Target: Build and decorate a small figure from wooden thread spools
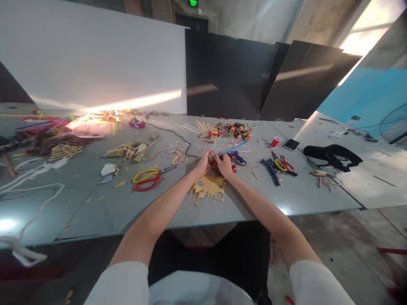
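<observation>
Head view: I see the left hand (202, 165) pinching a small wooden piece (210, 157). Just right, the right hand (225, 166) pinches a blue stick (234, 148) slanting far-right.

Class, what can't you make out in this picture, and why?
All in the head view:
Piece between left hand and right hand: mostly covered by them.
Blue stick: lower end hidden by the right hand.
Fan: cut off by the right edge.
Pink item: details blurred, washed out by glare.
</observation>
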`<action>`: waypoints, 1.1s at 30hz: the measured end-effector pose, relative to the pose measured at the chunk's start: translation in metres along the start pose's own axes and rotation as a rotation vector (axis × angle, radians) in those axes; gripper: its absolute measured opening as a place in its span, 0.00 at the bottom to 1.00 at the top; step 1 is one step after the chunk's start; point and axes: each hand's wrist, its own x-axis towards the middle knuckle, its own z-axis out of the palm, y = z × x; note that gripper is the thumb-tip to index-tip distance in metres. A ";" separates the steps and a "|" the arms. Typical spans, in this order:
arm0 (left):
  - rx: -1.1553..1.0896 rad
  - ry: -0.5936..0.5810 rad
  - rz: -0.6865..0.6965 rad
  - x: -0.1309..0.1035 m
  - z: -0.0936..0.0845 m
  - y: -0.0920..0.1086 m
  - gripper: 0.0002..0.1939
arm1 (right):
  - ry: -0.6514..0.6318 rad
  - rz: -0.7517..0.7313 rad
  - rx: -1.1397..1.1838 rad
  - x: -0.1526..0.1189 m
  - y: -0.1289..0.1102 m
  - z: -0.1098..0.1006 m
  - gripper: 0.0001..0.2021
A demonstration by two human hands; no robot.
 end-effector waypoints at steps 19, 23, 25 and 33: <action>-0.009 0.017 0.006 -0.002 0.001 0.000 0.16 | 0.018 -0.022 -0.020 0.001 0.006 0.001 0.18; -0.010 0.010 -0.004 -0.003 0.002 0.001 0.17 | 0.025 -0.043 -0.002 0.001 0.005 0.001 0.16; -0.010 0.009 -0.004 -0.004 0.002 0.001 0.18 | 0.020 -0.040 0.000 0.001 0.004 0.001 0.17; -0.002 -0.008 -0.013 -0.004 0.003 0.002 0.19 | 0.034 0.020 0.023 -0.001 -0.004 -0.001 0.20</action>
